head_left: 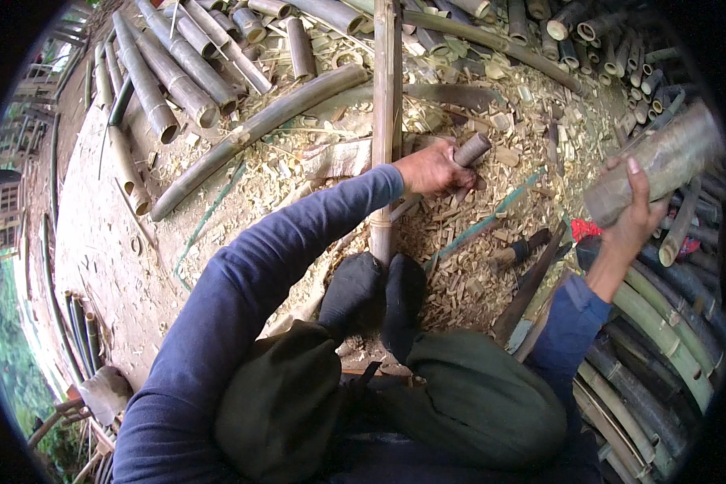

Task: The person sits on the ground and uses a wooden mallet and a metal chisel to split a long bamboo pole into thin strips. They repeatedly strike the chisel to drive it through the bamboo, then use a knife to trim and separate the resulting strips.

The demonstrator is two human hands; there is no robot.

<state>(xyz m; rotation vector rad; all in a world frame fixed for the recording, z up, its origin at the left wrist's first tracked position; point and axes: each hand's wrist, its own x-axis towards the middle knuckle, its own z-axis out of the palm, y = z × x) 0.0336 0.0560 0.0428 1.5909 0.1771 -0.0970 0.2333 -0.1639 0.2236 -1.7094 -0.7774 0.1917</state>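
My left hand (437, 171) is closed around a round wooden handle (472, 149), beside a split bamboo pole (384, 105). The lower end of that handle is hidden by my fingers and the chips. Out to the right, my right hand (633, 214) is raised, its fingers and thumb gripping a thick round piece of wood (649, 173) that is blurred at its far end. The bamboo pole runs away from me, its near end between my dark-covered feet (353, 292). My left forearm crosses over toward the pole.
Pale wood chips (452, 250) cover the ground. Bamboo lengths (157, 89) lie at the far left, with a long curved piece (258, 137) nearer. More bamboo (661, 331) is stacked along the right, beside a red item (585, 229). A dark flat blade-like strip (532, 282) lies right of my feet.
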